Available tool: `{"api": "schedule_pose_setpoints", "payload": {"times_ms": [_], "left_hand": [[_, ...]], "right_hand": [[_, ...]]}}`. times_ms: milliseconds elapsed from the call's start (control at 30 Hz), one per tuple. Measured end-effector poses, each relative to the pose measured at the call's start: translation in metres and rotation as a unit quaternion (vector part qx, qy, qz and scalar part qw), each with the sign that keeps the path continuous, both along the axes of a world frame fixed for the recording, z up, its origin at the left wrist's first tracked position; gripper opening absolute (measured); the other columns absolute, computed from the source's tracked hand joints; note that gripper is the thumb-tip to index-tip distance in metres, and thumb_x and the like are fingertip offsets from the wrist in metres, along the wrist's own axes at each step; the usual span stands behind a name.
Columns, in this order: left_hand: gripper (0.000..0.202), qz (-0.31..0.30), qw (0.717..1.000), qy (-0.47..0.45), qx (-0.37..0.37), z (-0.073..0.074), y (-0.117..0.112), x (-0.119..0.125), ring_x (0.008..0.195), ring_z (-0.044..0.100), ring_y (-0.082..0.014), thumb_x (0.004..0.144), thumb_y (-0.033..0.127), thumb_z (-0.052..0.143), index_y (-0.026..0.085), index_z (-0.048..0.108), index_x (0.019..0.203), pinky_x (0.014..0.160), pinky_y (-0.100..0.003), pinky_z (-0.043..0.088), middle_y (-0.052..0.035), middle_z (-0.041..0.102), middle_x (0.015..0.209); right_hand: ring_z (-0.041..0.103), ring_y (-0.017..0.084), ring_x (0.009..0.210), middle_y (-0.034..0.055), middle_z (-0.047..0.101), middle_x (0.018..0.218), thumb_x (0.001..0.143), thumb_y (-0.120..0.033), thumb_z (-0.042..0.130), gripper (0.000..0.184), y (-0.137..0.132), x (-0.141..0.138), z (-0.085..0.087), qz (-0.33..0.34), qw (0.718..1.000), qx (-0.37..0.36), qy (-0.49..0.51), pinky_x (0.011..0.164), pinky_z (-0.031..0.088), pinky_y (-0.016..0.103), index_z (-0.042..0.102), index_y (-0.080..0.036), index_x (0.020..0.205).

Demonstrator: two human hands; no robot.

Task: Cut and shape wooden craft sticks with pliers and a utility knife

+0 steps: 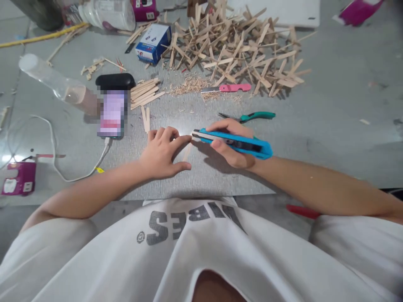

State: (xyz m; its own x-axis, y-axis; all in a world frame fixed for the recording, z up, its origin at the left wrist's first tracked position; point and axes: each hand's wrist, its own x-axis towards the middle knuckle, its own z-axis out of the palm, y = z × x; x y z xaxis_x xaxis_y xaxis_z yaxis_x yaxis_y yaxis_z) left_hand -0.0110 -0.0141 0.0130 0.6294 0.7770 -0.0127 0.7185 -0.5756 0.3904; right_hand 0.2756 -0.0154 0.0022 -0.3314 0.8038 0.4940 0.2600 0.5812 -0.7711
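Observation:
My right hand (pixel 234 155) is closed around a blue utility knife (pixel 248 146), its front end pointing left. The knife's tip meets the area by my left index fingertip; whether the blade touches anything there is too small to tell. My left hand (pixel 159 153) rests on the table with the thumb spread from the index finger. Its index finger holds down a pale popsicle stick (pixel 187 152), partly covered by the fingers. Two popsicle sticks (pixel 145 119) lie just beyond my left hand. Green-handled pliers (pixel 258 116) lie beyond my right hand.
A large heap of crossed popsicle sticks (pixel 233 50) fills the back, with wood shavings (pixel 192 86) and a pink-handled knife (pixel 234 87) before it. A charging phone (pixel 112 111), bottle (pixel 75 92), blue box (pixel 153 44) and white cable (pixel 53 147) occupy the left.

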Motion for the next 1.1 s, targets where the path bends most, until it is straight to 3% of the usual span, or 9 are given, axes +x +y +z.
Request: {"api": "schedule_pose_setpoints", "payload": {"times_ms": [133,267,400,733,1100], "left_hand": [[0.108,-0.023,1.000,-0.010,-0.006,0.001,0.007,-0.001,0.122,0.052,-0.0403,0.093,0.108,0.043,0.033,0.067,0.167,0.108,-0.064,0.036,-0.0193,0.060,0.141],[0.108,-0.040,0.999,-0.010,-0.018,0.002,0.011,0.000,0.123,0.050,-0.0421,0.091,0.111,0.042,0.034,0.074,0.159,0.108,-0.066,0.034,-0.0207,0.058,0.143],[0.118,-0.043,0.999,-0.020,-0.025,0.003,0.010,0.001,0.123,0.048,-0.0437,0.083,0.116,0.044,0.030,0.075,0.156,0.109,-0.066,0.033,-0.0223,0.058,0.142],[0.112,-0.047,0.998,-0.026,-0.013,-0.002,0.009,0.000,0.124,0.047,-0.0430,0.083,0.112,0.057,0.031,0.070,0.161,0.109,-0.066,0.033,-0.0212,0.058,0.146],[0.111,-0.040,0.998,-0.028,-0.042,0.004,0.011,0.000,0.129,0.046,-0.0453,0.080,0.111,0.064,0.032,0.074,0.157,0.114,-0.070,0.032,-0.0210,0.057,0.146]], "right_hand": [[0.080,0.021,0.085,0.0061,0.084,0.103,0.110,-0.042,0.071,0.022,-0.001,0.009,-0.004,0.007,1.000,0.002,0.003,0.072,0.060,0.034,0.079,-0.023,0.119],[0.079,0.020,0.080,0.0045,0.085,0.102,0.111,-0.047,0.067,0.028,0.001,0.013,-0.005,0.071,0.997,0.011,-0.014,0.068,0.059,0.035,0.081,-0.027,0.125],[0.080,0.019,0.078,0.0018,0.085,0.099,0.113,-0.042,0.063,0.027,0.002,0.010,0.001,0.111,0.993,0.015,-0.046,0.068,0.061,0.033,0.080,-0.030,0.130],[0.085,0.019,0.087,0.0048,0.089,0.107,0.112,-0.039,0.067,0.026,0.002,0.008,0.007,0.100,0.989,0.011,-0.104,0.083,0.066,0.031,0.082,-0.026,0.128],[0.080,0.021,0.082,0.0053,0.087,0.101,0.110,-0.055,0.062,0.035,0.003,0.009,0.006,0.094,0.983,-0.036,-0.154,0.079,0.063,0.035,0.082,-0.029,0.122]]}}
